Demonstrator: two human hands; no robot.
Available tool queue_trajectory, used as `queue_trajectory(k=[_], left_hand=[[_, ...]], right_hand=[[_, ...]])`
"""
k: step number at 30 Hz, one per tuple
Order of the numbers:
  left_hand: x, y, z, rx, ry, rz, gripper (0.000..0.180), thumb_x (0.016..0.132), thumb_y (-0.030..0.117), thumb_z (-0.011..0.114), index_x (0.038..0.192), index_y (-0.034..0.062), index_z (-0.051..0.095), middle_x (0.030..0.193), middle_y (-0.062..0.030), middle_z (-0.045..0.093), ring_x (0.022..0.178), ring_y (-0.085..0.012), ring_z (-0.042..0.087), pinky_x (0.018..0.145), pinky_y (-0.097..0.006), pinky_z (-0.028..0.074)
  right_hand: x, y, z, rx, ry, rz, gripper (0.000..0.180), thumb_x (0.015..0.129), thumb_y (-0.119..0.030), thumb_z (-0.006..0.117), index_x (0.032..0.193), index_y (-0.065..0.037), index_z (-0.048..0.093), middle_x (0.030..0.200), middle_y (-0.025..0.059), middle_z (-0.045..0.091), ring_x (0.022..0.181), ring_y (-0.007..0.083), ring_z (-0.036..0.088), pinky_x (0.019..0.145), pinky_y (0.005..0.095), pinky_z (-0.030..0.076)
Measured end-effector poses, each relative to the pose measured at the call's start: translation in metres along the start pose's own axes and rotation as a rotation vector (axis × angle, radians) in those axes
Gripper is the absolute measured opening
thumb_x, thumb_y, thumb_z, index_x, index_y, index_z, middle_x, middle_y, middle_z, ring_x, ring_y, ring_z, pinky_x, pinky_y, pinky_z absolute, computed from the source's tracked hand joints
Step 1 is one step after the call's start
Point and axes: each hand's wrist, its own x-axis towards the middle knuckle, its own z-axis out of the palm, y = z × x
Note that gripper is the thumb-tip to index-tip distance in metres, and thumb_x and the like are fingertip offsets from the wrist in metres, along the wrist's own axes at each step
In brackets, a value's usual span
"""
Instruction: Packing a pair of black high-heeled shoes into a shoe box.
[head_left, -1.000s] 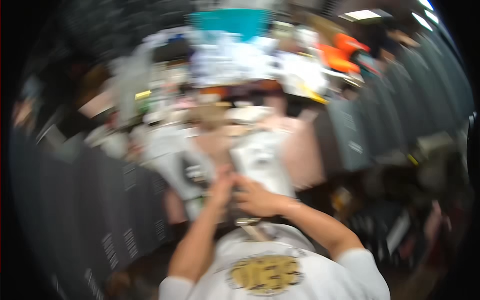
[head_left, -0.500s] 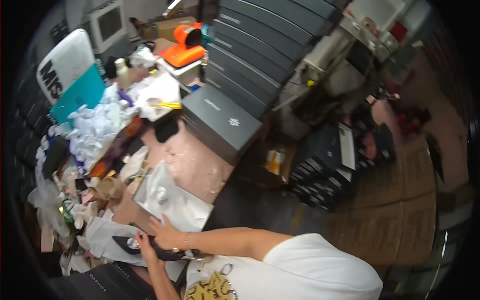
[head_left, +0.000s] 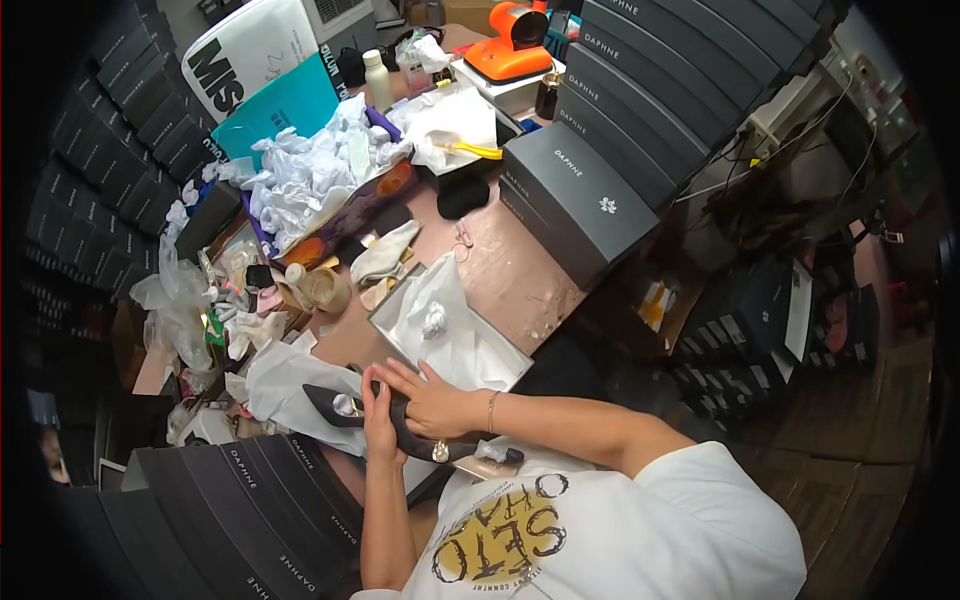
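A black pointed shoe [head_left: 322, 403] with a shiny, jewel-like ornament on its toe is held low in front of my body. My left hand [head_left: 379, 428] grips its near side, fingers pointing away from me. Over the shoe's back part lies my right hand [head_left: 437, 407], its fingertips meeting the left fingers. Much of the shoe is hidden by both hands. Another shiny ornament [head_left: 440, 452] shows just below my right hand; what it sits on is partly covered. White tissue paper [head_left: 290, 385] spreads under the toe. Just beyond my hands, an open box [head_left: 527, 368] holds more white paper.
Dark grey shoe boxes [head_left: 580, 200] stack high at the far right, with more boxes [head_left: 230, 500] near left. A purple tray [head_left: 335, 225] overflows with crumpled paper. An orange device [head_left: 507, 50] stands behind. Jars, plastic bags and scraps crowd the table's left side.
My view has turned, so the table sits further right and lower. My right hand's spread fingers have come down onto the shoe against my left hand. The shoe stays held.
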Motion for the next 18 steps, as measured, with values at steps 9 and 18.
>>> queue_trajectory(k=[9,18], left_hand=[[0.009,0.007,0.007,0.112,-0.119,0.049,0.053,0.099,0.026,0.047,0.146,0.0160,0.024,0.107,-0.0107,0.057,0.094,-0.0198,0.059,0.081,-0.030,0.050],[0.014,0.004,0.013,0.228,-0.020,0.062,0.052,0.098,0.030,0.049,0.144,0.0168,0.027,0.101,-0.0072,0.057,0.089,-0.0141,0.055,0.080,-0.025,0.043]], right_hand=[[-0.055,-0.010,-0.008,0.369,0.473,0.049,0.029,0.074,-0.008,0.064,0.103,-0.006,0.064,0.116,0.0132,0.061,0.125,0.0308,0.045,0.097,0.0440,0.036],[-0.032,-0.015,-0.012,0.189,-0.032,0.141,0.061,0.095,-0.052,0.036,0.114,0.004,0.047,0.124,0.0277,0.047,0.142,0.0408,0.005,0.102,0.0714,0.012]])
